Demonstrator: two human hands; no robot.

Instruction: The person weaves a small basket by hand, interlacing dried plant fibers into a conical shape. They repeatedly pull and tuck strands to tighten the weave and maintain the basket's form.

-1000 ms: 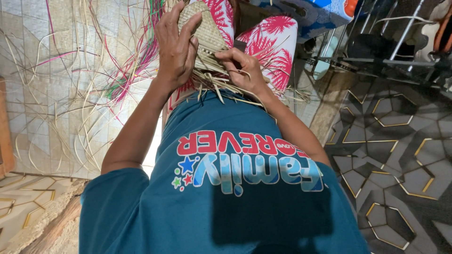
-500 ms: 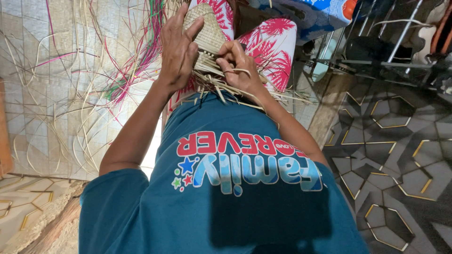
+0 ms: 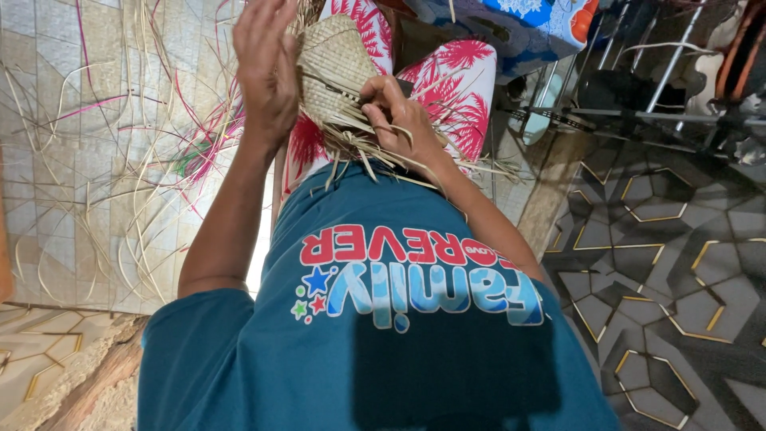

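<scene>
Lifted off the weave since half a second ago: left hand (image 3: 267,76), fingers now spread and empty, just left of the small pale woven straw piece (image 3: 335,68). Right hand (image 3: 399,120) closed, pinching loose straw ends (image 3: 375,160) at that piece's lower edge, above pink-patterned trousers (image 3: 463,88). Best to keep strands taut, flat, pulled snug.

A pale woven mat (image 3: 72,160) lies left; dark floor tiles (image 3: 678,263) with gold hexagon lines right.
</scene>
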